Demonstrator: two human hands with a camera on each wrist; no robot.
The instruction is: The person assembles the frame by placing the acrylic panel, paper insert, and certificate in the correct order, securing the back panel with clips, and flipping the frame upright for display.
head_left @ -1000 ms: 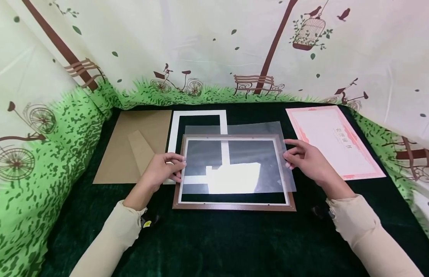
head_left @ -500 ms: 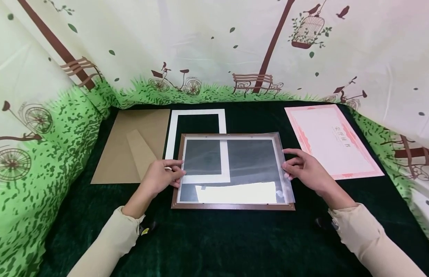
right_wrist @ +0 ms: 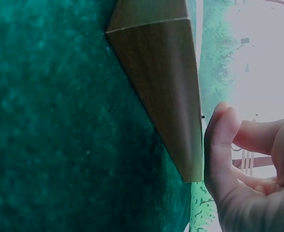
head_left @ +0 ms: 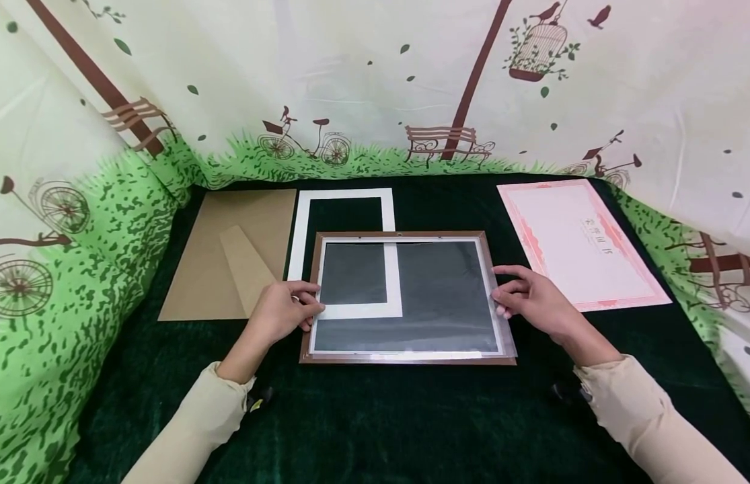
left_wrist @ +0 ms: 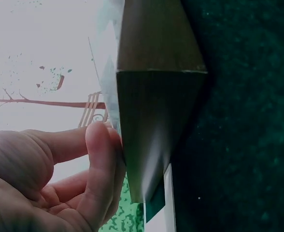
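A clear plastic sheet lies low over a brown picture frame, its right edge overhanging the frame's right side in the head view. My left hand pinches the sheet's left edge between thumb and fingers. Opposite it, my right hand pinches the right edge. From the left wrist, the fingertips of my left hand are close beside the upper edge of the frame. The right wrist view has my right hand at the upper edge of the frame.
A white mat with a rectangular cutout lies partly behind and under the frame. Left of it is a brown backing board with a stand flap. A pink-bordered certificate lies at right on the dark green cloth.
The clear sheet has come down and toward me, from sticking out past the frame's far edge to lying over the opening. Both hands moved slightly nearer with it, and the bright reflection is gone.
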